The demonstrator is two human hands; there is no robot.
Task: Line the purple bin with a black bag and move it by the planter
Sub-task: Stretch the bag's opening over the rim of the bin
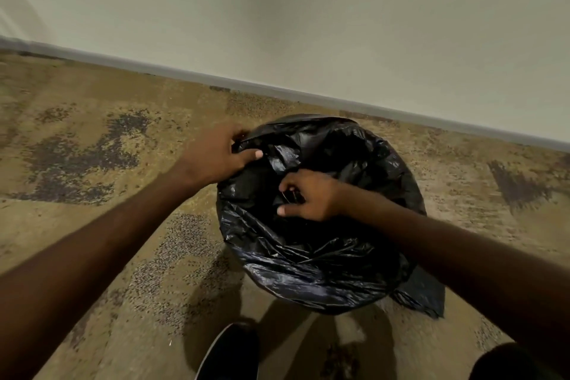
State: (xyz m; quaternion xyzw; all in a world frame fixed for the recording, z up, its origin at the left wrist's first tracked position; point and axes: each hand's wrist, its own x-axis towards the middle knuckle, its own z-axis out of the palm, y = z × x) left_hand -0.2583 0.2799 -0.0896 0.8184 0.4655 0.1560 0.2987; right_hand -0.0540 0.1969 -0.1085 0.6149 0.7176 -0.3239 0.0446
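Note:
A shiny black bag [320,259] is draped over a round bin on the carpet, covering it so fully that no purple shows. My left hand [216,154] pinches the bag's edge at the bin's far left rim. My right hand [308,194] grips a fold of the plastic near the middle of the bin's mouth. A loose flap of the bag [422,296] hangs down to the floor at the lower right. No planter is in view.
A pale wall [308,25] with a grey baseboard [277,91] runs diagonally just behind the bin. Mottled tan and dark carpet [92,139] spreads to the left and right. My dark shoe [229,352] stands on the floor below the bin.

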